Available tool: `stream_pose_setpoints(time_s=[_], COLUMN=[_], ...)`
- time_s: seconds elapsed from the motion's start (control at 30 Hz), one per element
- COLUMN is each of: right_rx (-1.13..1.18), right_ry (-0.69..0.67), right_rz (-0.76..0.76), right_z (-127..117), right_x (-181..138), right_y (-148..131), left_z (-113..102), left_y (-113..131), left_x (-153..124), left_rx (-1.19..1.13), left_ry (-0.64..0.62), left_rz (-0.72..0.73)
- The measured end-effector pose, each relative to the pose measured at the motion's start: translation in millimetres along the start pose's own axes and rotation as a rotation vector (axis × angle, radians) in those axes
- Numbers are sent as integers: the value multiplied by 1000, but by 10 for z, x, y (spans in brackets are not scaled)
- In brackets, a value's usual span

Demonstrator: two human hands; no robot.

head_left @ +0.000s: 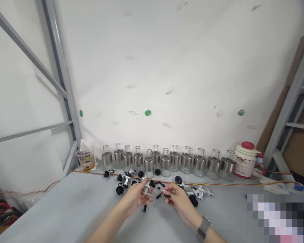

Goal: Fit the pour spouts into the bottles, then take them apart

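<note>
My left hand [134, 201] is closed around a silver-and-white pourer spout [147, 189] with a black stopper end. Between the thumb and fingers of my right hand [177, 199] is a small black tube-like cap [167, 196]. The two hands are apart, side by side above the grey table. More small black caps [158, 195] lie between them, and a black tube-like piece [144, 208] shows just below my left fingers. Several silver pourer spouts with black stoppers [120, 189] lie left of my left hand. Others [199, 192] are beside and behind my right hand.
Several glass bottles with steel sleeves [149, 163] line the wall. A cup of amber drink [86, 161] stands left of them, a white jar with a red lid [245, 160] right. A twisted red-yellow cord [225, 184] crosses the table [73, 206]. Metal frame posts [63, 67] flank it.
</note>
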State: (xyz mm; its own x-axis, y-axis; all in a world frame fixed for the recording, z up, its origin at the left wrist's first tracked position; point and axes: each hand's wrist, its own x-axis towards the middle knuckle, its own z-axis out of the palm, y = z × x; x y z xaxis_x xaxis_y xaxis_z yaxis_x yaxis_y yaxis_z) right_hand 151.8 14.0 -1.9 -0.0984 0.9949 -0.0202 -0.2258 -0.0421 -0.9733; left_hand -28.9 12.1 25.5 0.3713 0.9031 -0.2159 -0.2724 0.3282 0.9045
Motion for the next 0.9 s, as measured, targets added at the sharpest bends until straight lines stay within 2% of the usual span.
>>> stream_pose_setpoints(time_s=[0.07,0.2,0.37,0.53,0.73,0.83,0.9], right_rx=[74,79,-33,-266,-337,-387,-504], right_ry=[-14,-2,84,82,-15,-86,-111], right_rz=[0,-70,-294,-453,-474,-431,-405], right_z=[-1,10,24,50,66,38,14], right_x=[-45,-41,0,-93,-143,-122,-118], right_y=[-26,-9,14,-5,-60,-114,-148], left_z=[30,110,281,325,261,230,203], left_y=[-14,-80,-167,-181,-129,-155,-195], left_x=[-5,11,-33,-92,-107,-53,-13], left_rx=[-13,-65,-42,-83,-98,40,153], left_ry=[-9,122,31,39,44,50,48], left_rz=[3,-75,-39,-25,-22,60,110])
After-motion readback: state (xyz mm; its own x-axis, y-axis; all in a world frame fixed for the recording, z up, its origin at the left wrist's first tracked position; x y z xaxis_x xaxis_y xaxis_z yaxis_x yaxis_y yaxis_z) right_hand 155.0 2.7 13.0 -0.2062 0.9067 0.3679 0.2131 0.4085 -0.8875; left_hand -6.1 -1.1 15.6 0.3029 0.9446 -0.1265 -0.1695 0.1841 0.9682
